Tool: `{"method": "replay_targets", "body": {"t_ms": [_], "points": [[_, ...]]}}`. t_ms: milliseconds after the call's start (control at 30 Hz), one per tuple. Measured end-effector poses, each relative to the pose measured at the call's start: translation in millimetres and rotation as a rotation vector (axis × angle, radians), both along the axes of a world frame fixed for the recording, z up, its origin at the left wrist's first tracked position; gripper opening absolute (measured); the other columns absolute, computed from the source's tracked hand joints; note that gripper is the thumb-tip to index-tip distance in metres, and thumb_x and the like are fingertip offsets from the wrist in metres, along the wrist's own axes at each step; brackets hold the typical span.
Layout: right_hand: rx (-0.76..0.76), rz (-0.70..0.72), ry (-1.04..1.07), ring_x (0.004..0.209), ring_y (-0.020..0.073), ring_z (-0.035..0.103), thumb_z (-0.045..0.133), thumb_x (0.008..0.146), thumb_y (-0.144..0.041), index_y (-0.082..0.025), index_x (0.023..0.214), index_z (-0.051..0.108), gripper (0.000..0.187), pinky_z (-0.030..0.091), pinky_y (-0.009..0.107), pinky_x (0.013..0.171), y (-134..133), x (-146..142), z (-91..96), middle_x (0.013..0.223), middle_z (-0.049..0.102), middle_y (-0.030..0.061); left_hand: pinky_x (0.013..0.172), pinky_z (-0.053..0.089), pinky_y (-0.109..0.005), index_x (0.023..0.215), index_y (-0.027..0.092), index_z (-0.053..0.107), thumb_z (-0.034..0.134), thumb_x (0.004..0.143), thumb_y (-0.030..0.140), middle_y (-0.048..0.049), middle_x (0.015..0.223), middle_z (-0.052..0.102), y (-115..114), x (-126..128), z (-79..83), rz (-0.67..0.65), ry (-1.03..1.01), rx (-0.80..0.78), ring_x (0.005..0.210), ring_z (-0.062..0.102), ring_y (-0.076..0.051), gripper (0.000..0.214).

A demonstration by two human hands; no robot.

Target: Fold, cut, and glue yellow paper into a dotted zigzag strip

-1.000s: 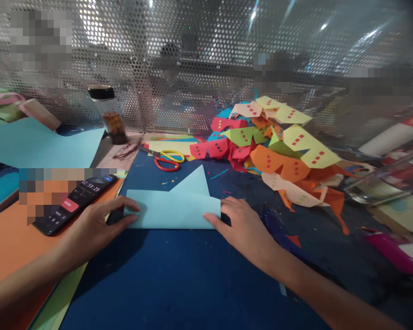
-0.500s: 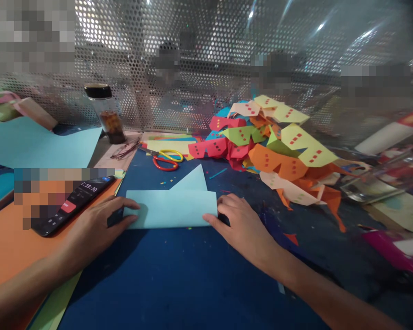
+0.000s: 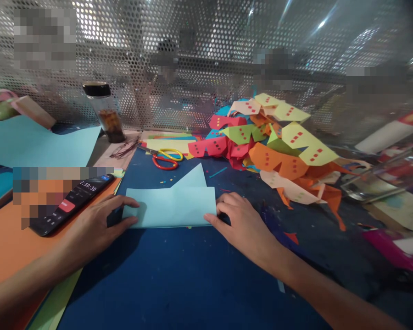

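A folded light-blue sheet of paper [image 3: 172,206] lies on the dark blue table in front of me, with a pointed flap sticking up behind its far edge. My left hand [image 3: 106,217] grips its left end, thumb at the near corner and fingers on top. At the right end, my right hand [image 3: 236,215] pinches the paper between thumb and curled fingers. Scissors [image 3: 167,158] with one yellow and one red handle loop lie beyond the paper.
Folded paper shapes [image 3: 278,156] in several colours are heaped at the back right. A phone [image 3: 75,204] rests on orange sheets [image 3: 7,247] at left. Behind it stands a black-lidded jar [image 3: 108,117]. A perforated metal panel [image 3: 199,91] borders the back. A magenta object [image 3: 392,250] is at right.
Both hands keep their hold at the ends of the folded paper. The paper's far edge sits very slightly higher in view; otherwise little differs.
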State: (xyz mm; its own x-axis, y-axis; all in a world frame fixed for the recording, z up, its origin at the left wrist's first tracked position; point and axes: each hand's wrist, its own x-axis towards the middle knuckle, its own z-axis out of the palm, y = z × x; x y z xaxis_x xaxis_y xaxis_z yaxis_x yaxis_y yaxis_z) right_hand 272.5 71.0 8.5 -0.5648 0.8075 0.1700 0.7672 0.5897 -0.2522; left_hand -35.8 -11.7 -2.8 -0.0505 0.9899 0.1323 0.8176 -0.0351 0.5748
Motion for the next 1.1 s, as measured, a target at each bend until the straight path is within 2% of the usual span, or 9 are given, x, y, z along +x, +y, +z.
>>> {"method": "replay_targets", "body": {"t_ms": [300,600,900,1100], "points": [[-0.038,-0.004,0.011,0.091,0.0216,0.056,0.063,0.092,-0.028,-0.02,0.067,0.056,0.027,0.042,0.038,0.08,0.5,2.5,0.7,0.086,0.064,0.0017,0.082,0.049,-0.032,0.104,0.029,0.067,0.06,0.083,0.055,-0.0018,0.105,0.069,2.8,0.3,-1.2,0.019,0.025,-0.025,0.094,0.066,-0.024,0.033],[0.022,0.007,-0.003,0.087,0.0205,0.056,0.065,0.091,-0.029,-0.021,0.066,0.054,0.028,0.042,0.037,0.079,0.8,3.0,-1.1,0.083,0.062,0.0014,0.079,0.051,-0.031,0.104,0.029,0.068,0.059,0.084,0.053,-0.0022,0.103,0.07,2.3,-1.3,1.6,0.023,0.025,-0.024,0.094,0.066,-0.025,0.032],[0.005,-0.007,-0.026,0.091,0.022,0.056,0.065,0.091,-0.03,-0.02,0.068,0.055,0.027,0.042,0.038,0.079,-0.2,1.5,-0.2,0.086,0.062,0.0014,0.078,0.048,-0.03,0.106,0.03,0.068,0.062,0.082,0.055,-0.0005,0.102,0.07,6.4,-4.0,-1.0,0.055,0.036,-0.034,0.092,0.066,-0.024,0.035],[0.012,0.005,-0.03,0.091,0.0221,0.056,0.066,0.091,-0.029,-0.02,0.068,0.055,0.027,0.042,0.038,0.079,0.8,2.5,-1.4,0.087,0.062,0.0014,0.086,0.046,-0.032,0.095,0.03,0.07,0.06,0.087,0.053,0.0004,0.099,0.07,7.8,-3.5,0.1,-0.045,0.021,0.022,0.097,0.063,-0.023,0.026]]}}
